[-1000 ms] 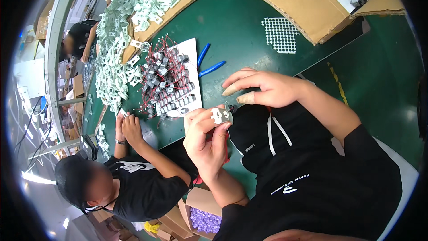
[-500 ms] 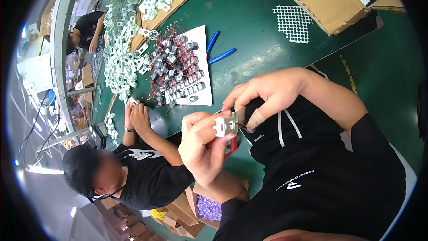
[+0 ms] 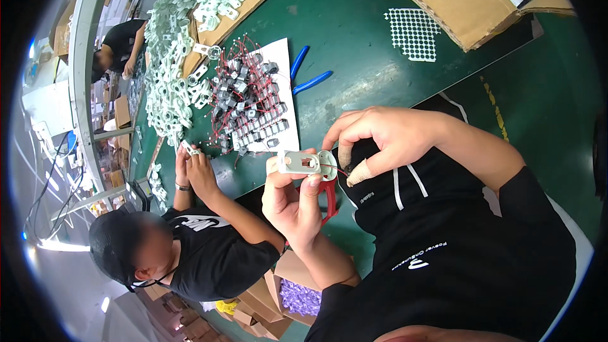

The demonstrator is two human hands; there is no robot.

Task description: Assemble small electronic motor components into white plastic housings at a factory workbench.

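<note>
One pale housing (image 3: pixel 299 162) in the left hand (image 3: pixel 292 206), pinched between thumb and fingers; hand at its 6 o'clock, ring end toward 3. Right hand (image 3: pixel 399 139) at 2 o'clock, fingers bent, thumb and one finger taped. Thin red wire (image 3: pixel 341 170) runs from ring to those taped tips; too small there, so cannot tell whether they grip it. Left fingers partly hidden behind housing. Red object (image 3: pixel 330 200) at 5 o'clock, partly covered by left hand.
</note>
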